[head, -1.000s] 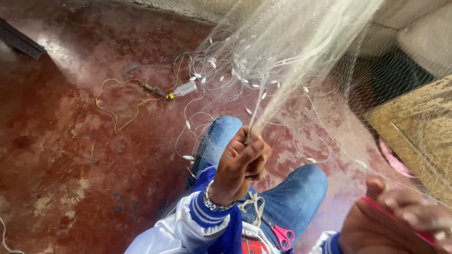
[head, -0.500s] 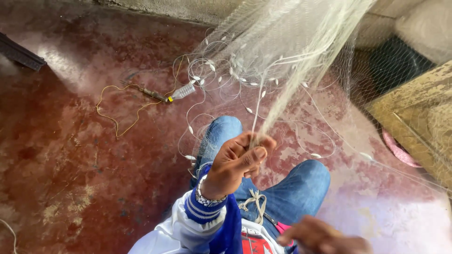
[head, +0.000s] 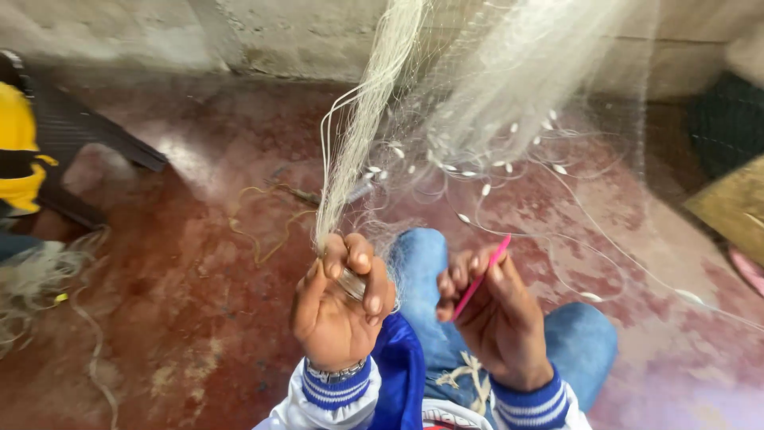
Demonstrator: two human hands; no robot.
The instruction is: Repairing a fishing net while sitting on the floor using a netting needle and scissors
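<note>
The left hand (head: 338,306) has its fingers clamped on a gathered bunch of pale fishing net (head: 362,135), which rises taut toward the far wall. The right hand (head: 497,318) pinches a slim pink netting needle (head: 480,277) just beside it. Judged from this, steady tension on the bunch and short needle passes close to the grip suit the work best.

Soft daylight, floor (head: 183,159) glare (hands blurred)
</note>
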